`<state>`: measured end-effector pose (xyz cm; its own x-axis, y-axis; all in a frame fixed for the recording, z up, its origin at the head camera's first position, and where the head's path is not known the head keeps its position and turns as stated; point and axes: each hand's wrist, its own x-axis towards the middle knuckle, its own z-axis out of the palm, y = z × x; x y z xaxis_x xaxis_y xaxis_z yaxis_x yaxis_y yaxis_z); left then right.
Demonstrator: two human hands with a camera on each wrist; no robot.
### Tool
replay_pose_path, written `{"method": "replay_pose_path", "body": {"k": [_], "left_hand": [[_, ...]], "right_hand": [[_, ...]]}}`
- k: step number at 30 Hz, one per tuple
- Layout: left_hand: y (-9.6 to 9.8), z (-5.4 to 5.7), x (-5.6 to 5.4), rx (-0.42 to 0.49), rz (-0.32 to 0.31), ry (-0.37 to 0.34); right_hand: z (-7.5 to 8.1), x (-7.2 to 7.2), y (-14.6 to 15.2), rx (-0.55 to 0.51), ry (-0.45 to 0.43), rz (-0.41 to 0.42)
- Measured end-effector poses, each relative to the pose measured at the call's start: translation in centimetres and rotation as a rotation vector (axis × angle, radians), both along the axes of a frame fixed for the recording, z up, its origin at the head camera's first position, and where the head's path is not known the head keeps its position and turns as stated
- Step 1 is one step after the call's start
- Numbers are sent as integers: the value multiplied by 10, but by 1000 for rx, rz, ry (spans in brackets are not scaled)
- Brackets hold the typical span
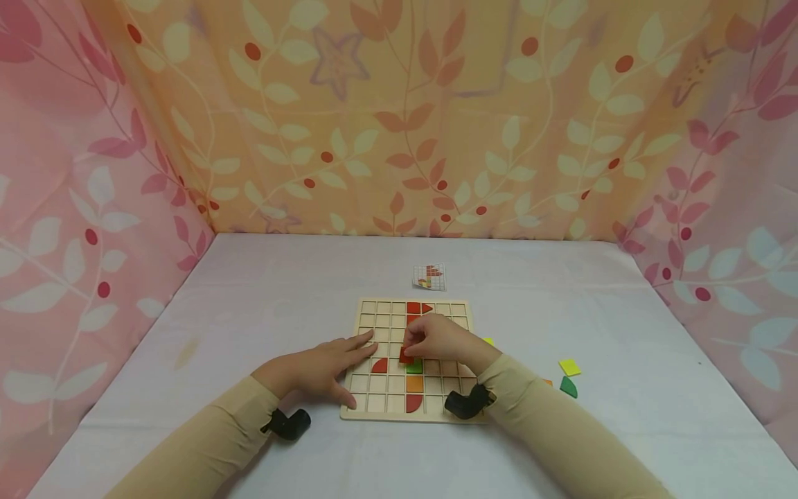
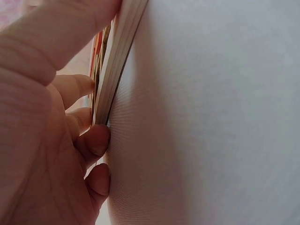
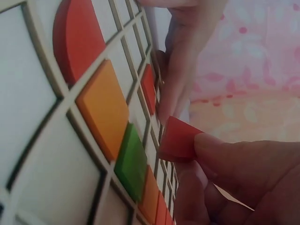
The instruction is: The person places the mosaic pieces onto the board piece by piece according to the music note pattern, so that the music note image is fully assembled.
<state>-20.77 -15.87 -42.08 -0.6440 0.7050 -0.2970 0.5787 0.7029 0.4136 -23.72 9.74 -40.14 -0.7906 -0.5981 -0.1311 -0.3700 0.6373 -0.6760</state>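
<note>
My right hand (image 1: 439, 337) pinches a small red tile (image 3: 178, 138) between thumb and fingers, over the middle of a wooden grid board (image 1: 374, 407). In the board's cells below it lie a green tile (image 1: 414, 368), an orange square (image 1: 414, 384) and a red quarter-circle (image 1: 414, 403). Farther up that column sits a red tile (image 1: 413, 307), beside a red triangle (image 1: 427, 308). My left hand (image 1: 321, 367) rests with spread fingers at the board's left edge, its thumb by the near corner. Another red quarter-circle (image 1: 379, 366) lies near its fingertips. The right hand hides some cells.
Behind the board is a small printed pattern card (image 1: 429, 276). To the right lie a loose yellow square (image 1: 570, 367) and a green quarter-circle (image 1: 569, 387). An orange piece (image 1: 547, 382) and a yellow piece (image 1: 489, 341) show partly behind the right forearm. Patterned cloth walls surround the table.
</note>
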Motion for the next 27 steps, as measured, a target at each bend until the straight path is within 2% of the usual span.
{"method": "replay_pose_path", "body": {"k": [4,17,27], "left_hand": [[0,0,0,-3,-6,4],[0,0,0,4,-6,6],[0,1,1,14,-12,4]], "right_hand": [[-1,1,-9,20,1,15],[-5,4,-20,96,-33,-35],[-4,4,-23,140,5,-3]]}}
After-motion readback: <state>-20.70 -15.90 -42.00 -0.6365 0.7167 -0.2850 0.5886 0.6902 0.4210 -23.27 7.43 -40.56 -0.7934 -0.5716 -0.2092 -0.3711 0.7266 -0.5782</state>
